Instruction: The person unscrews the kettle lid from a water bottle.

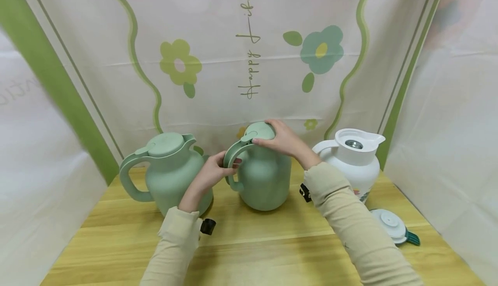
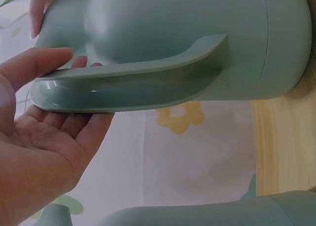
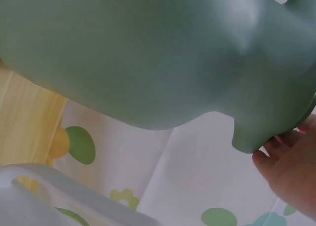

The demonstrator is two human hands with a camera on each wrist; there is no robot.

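A pale green thermos jug (image 1: 266, 182) stands upright on the wooden table, between two other jugs. My left hand (image 1: 210, 169) grips the upper part of its handle (image 2: 148, 85); the left wrist view shows the thumb on one side and fingers on the other. My right hand (image 1: 282, 139) holds the top of the jug at the round lid (image 1: 258, 129), its thumb reaching to the near side by the handle. Beside the jug's spout (image 3: 249, 132), the right fingertips show in the right wrist view, and part of their hold is hidden there.
Another green jug (image 1: 165, 182) stands to the left, lid on. On the right is a white jug (image 1: 350, 165) with its mouth uncovered, partly behind my right sleeve. A white lid with a green tab (image 1: 389, 223) lies beside it. A printed cloth (image 1: 218, 17) hangs behind.
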